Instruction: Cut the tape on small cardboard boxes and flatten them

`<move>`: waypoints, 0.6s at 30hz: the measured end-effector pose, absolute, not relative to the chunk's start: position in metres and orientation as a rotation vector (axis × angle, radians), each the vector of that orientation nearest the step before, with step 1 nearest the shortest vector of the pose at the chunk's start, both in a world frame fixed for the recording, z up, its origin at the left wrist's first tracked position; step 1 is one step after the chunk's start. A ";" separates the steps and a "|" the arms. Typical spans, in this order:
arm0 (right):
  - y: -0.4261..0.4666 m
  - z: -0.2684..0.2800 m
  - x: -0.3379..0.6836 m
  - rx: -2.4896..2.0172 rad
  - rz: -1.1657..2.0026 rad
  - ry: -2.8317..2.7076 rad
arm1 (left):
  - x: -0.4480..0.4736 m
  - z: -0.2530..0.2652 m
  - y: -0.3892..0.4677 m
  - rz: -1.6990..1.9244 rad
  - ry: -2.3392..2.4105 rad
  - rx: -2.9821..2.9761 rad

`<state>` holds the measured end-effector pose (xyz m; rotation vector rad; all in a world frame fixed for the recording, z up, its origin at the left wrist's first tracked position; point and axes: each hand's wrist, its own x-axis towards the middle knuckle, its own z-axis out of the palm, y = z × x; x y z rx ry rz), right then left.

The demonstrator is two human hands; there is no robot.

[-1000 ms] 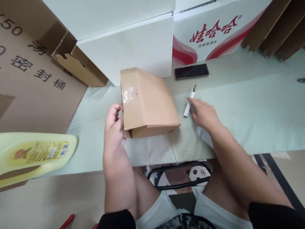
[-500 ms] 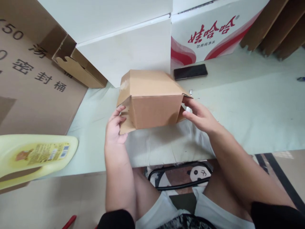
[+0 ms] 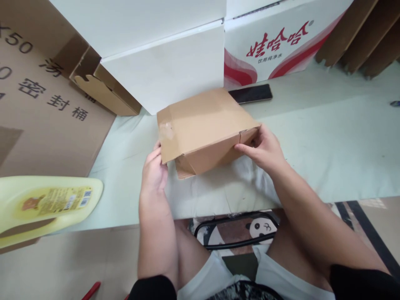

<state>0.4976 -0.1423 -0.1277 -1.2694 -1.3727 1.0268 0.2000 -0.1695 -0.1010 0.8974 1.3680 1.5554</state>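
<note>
Between my two hands is a small brown cardboard box (image 3: 206, 121), tilted, with its flaps sticking out at both ends. A strip of clear tape shows on its left end. My left hand (image 3: 153, 168) is at the left end, its fingers curled behind the flap there and partly hidden by it. My right hand (image 3: 264, 148) pinches the right end flap, thumb on the near side and fingers behind. The box's far edge covers part of a black phone (image 3: 254, 93) lying on the pale green tablecloth (image 3: 312, 137).
White boxes (image 3: 168, 62) stand along the back, beside a red-and-white printed carton (image 3: 281, 46). A large brown carton (image 3: 46, 121) is at left, with a yellow plastic bottle (image 3: 56, 204) in front. Folded cardboard (image 3: 359, 41) leans at back right. The table's front edge runs before my knees.
The box has turned, its left end coming nearer and its right end rising to the right, over part of the phone. My right hand has closed on the right flap.
</note>
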 end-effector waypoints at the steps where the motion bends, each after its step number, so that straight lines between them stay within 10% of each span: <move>1: -0.142 -0.126 0.498 -1.333 0.991 -1.355 | 0.200 -0.097 -0.171 1.542 1.358 0.902; 18: -0.148 -0.113 0.492 -1.169 1.493 -0.955 | 0.187 -0.090 -0.177 1.480 1.585 1.059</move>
